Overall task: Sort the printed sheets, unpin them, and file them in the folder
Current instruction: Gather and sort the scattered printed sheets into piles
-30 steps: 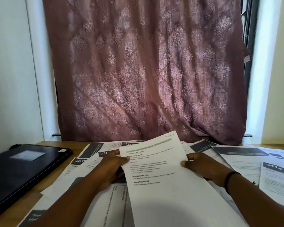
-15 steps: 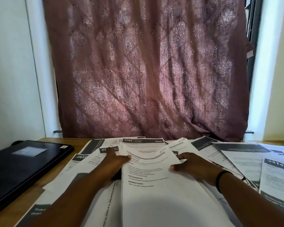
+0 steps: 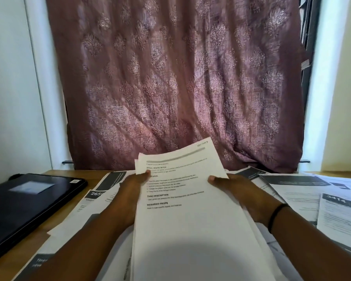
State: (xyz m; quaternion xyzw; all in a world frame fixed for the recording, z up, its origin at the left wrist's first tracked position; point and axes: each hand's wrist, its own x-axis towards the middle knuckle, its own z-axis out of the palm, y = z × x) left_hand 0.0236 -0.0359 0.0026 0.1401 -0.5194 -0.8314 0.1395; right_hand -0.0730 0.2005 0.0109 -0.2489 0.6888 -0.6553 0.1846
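Both hands gripping stack of sheets (image 3: 186, 199) above counter (image 3: 55, 173).
Left hand (image 3: 130, 191) and right hand (image 3: 235, 189) pinching its side edges; loose printed sheets (image 3: 300, 191) lying underneath, black folder (image 3: 28, 201) sitting at left.

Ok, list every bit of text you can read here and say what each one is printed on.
"TASK DESCRIPTION": held sheet, gripped by left hand and right hand.
"REQUIRED PROPS": same sheet.
"GOAL": same sheet, start hidden by the left thumb.
"SECTION", top corner: same sheet, trailing mark blurred.
"2659", partly covered: dark header of a desk sheet.
"3414", blurred: dark header of a right-hand sheet.
Body text everywhere and the black folder label: too small to read.
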